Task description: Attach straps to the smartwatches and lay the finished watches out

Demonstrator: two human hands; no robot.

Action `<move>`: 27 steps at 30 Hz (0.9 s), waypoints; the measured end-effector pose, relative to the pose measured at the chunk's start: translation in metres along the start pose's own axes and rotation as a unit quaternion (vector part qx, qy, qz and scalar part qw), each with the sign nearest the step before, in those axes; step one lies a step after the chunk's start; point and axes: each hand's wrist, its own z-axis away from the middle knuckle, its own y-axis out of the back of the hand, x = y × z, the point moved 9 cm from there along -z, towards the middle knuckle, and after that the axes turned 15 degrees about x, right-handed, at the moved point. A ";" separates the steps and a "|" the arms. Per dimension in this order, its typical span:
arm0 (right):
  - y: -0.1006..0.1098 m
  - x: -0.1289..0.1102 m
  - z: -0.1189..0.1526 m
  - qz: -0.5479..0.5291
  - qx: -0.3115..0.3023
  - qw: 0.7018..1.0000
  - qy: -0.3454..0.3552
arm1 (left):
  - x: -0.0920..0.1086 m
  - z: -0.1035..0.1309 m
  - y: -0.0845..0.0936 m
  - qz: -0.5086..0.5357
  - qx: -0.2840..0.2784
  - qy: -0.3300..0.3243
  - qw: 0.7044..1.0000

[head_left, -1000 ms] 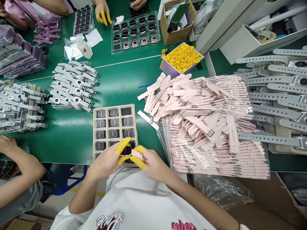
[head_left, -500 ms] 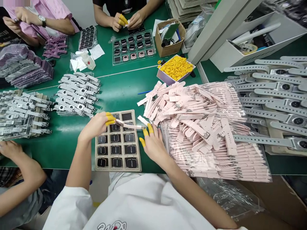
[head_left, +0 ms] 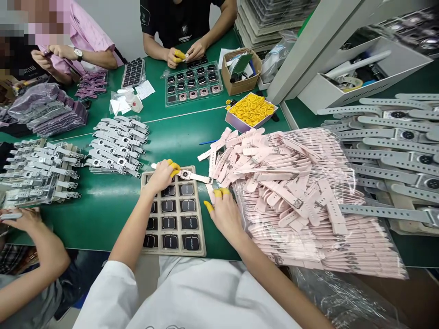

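Observation:
Above the top of the beige tray (head_left: 202,237) lies a pink-strapped watch (head_left: 185,174), back side up, spanning its top row. My left hand (head_left: 163,174) has its yellow-covered fingers closed on the watch near its left strap. Black square watch faces (head_left: 168,206) sit in the tray's compartments. My right hand (head_left: 224,211) is beside the tray's right edge, its fingers at a loose pink strap (head_left: 210,193); the thumb is apart and the exact contact is unclear. Just right of it is the big heap of pink straps (head_left: 260,153), partly on clear plastic bags.
A box of yellow finger covers (head_left: 252,112) and a cardboard box (head_left: 240,73) stand beyond the heap. Grey-strapped watches (head_left: 118,144) are stacked at left, more (head_left: 408,137) at right. A metal post (head_left: 308,50) rises at right. Other people's hands work opposite and at left.
The pink watch has come down from between my hands to lie flat over the tray's top row. My right hand has moved slightly away from its strap end. The whole view has shifted.

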 end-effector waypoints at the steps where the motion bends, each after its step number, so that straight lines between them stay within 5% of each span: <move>1: -0.002 0.001 -0.001 0.000 -0.004 1.000 -0.010 | -0.003 0.004 0.003 -0.011 0.025 0.017 0.999; 5: -0.013 0.006 0.004 -0.004 -0.076 0.996 -0.057 | -0.017 0.030 0.021 -0.083 0.095 0.089 0.988; 10: -0.014 0.000 0.014 -0.056 -0.090 0.994 -0.023 | 0.001 0.054 0.019 -0.133 0.004 0.008 0.991; 15: -0.002 -0.003 0.024 -0.241 -0.042 0.969 -0.026 | -0.001 0.040 0.017 -0.119 0.004 0.025 0.993; 18: 0.007 -0.004 0.038 -0.451 -0.059 0.886 -0.094 | -0.005 0.042 0.022 -0.055 0.029 0.066 0.996; 21: 0.016 -0.011 0.056 -0.588 -0.111 0.783 -0.170 | 0.007 0.068 0.029 0.150 0.081 0.171 0.970; 24: 0.023 -0.030 0.068 -0.662 -0.179 0.696 -0.214 | 0.055 0.100 0.023 0.397 0.072 0.202 0.892; 27: 0.027 -0.052 0.071 -0.701 -0.242 0.636 -0.212 | 0.107 0.119 0.023 0.450 0.036 0.116 0.885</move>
